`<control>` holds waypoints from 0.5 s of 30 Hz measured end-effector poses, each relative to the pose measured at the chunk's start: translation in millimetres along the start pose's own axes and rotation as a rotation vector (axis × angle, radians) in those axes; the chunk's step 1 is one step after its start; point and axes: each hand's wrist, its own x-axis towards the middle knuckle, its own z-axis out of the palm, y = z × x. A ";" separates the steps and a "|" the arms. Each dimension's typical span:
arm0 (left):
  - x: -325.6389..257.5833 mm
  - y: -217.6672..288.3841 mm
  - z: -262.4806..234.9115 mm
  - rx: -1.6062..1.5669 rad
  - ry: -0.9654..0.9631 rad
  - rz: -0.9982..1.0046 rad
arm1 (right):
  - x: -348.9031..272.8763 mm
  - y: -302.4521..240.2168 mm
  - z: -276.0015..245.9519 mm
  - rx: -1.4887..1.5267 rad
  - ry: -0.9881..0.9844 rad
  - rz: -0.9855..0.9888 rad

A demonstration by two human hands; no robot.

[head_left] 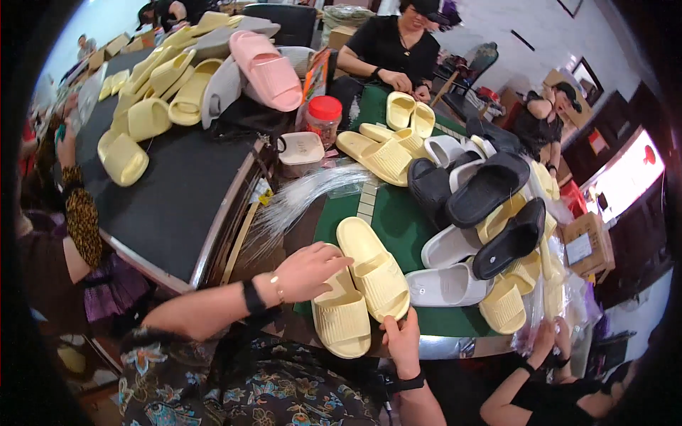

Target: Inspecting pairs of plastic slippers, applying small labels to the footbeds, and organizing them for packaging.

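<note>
Two pale yellow slide slippers lie side by side in front of me at the table's near edge. My left hand [304,272] reaches across the heel end of the left slipper [342,323], its fingers stretched out and apart over the footbed. With thumb and fingers, my right hand [403,343] pinches the toe edge of the right slipper [374,266]. The slippers touch along their inner sides, toes toward me. A bundle of clear thin plastic strands [305,195] spreads out beyond my left hand.
Black, grey and yellow slippers [490,188] pile up on the right of the green tabletop [341,216]. A red-lidded jar [324,119] and a white-lidded container [301,150] stand ahead. More slippers heap on the dark table [177,206] at left. Co-workers sit around.
</note>
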 end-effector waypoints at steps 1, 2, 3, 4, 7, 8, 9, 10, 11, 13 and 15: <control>13.5 -6.2 7.8 0.023 -0.046 0.099 | 0.0 -0.4 0.4 0.007 0.009 -0.018; 25.6 -5.6 16.9 0.063 -0.128 0.151 | 0.1 1.0 0.9 -0.011 -0.009 -0.030; 35.8 -6.1 22.6 0.107 -0.212 0.200 | -1.2 4.2 2.0 0.032 0.022 -0.035; 39.8 -8.3 33.7 0.116 -0.193 0.182 | -2.1 7.1 2.8 0.076 0.051 -0.041; 38.9 -2.5 62.9 0.085 -0.174 0.213 | -7.6 13.9 -8.6 0.139 0.060 -0.020; 37.1 3.0 60.5 0.058 -0.149 0.200 | -10.4 14.9 -12.9 0.183 0.069 -0.002; 34.9 7.4 57.2 0.033 -0.124 0.185 | -13.4 13.7 -15.3 0.163 0.095 -0.024; 30.3 11.4 52.7 0.038 -0.122 0.179 | -13.8 14.2 -20.0 0.163 0.087 -0.026; 24.6 15.9 45.3 -0.030 -0.036 0.114 | -13.1 13.6 -26.8 0.176 0.117 -0.108; 16.1 15.2 36.8 -0.077 0.158 -0.034 | -7.9 8.9 -37.4 0.138 0.177 -0.254; 8.7 23.6 19.6 -0.111 0.324 -0.240 | -11.2 -11.5 -34.0 0.179 0.238 -0.283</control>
